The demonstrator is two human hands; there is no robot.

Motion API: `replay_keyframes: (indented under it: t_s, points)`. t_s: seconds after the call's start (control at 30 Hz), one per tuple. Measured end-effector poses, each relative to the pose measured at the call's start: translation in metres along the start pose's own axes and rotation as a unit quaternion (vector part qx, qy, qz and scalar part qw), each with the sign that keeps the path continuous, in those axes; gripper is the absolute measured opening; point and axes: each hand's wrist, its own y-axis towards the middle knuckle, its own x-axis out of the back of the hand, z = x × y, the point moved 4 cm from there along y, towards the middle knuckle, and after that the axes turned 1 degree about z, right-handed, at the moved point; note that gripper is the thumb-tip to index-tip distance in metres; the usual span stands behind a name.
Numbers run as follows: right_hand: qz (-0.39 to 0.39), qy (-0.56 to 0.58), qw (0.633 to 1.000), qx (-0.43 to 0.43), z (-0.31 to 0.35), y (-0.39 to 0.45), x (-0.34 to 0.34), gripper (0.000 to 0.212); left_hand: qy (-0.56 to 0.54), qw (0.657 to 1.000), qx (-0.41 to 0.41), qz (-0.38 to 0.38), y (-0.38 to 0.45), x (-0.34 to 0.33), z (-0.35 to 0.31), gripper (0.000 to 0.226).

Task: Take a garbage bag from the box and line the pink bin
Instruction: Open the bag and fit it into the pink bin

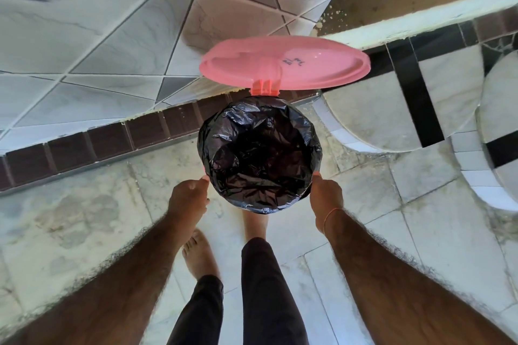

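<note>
The pink bin stands on the floor in front of my feet, its round pink lid (284, 63) tipped up and open at the back. A black garbage bag (259, 154) lies inside the bin, and its edge is folded out over the whole rim, so the bin's body is hidden. My left hand (189, 196) touches the bag's edge at the near left of the rim. My right hand (326, 197) touches it at the near right. Both sets of fingers curl under the rim, out of sight. The box is not in view.
A tiled wall with a dark brown skirting (98, 143) runs behind the bin. Rounded tiled steps with black stripes (406, 109) rise at the right. My bare feet (200, 255) and dark trouser legs are just behind the bin on the stained floor tiles.
</note>
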Motion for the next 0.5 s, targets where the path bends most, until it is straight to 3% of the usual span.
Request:
replay_keyframes:
  t_s: [0.27, 0.5]
  points:
    - [-0.001, -0.142, 0.985, 0.103, 0.016, -0.06, 0.038, 0.03, 0.061, 0.995, -0.079, 0.029, -0.041, 0.037, -0.035, 0.039]
    - [-0.042, -0.257, 0.956, 0.138, 0.028, -0.122, 0.098, 0.035, 0.044, 0.992, -0.116, 0.0, -0.081, 0.087, -0.065, 0.032]
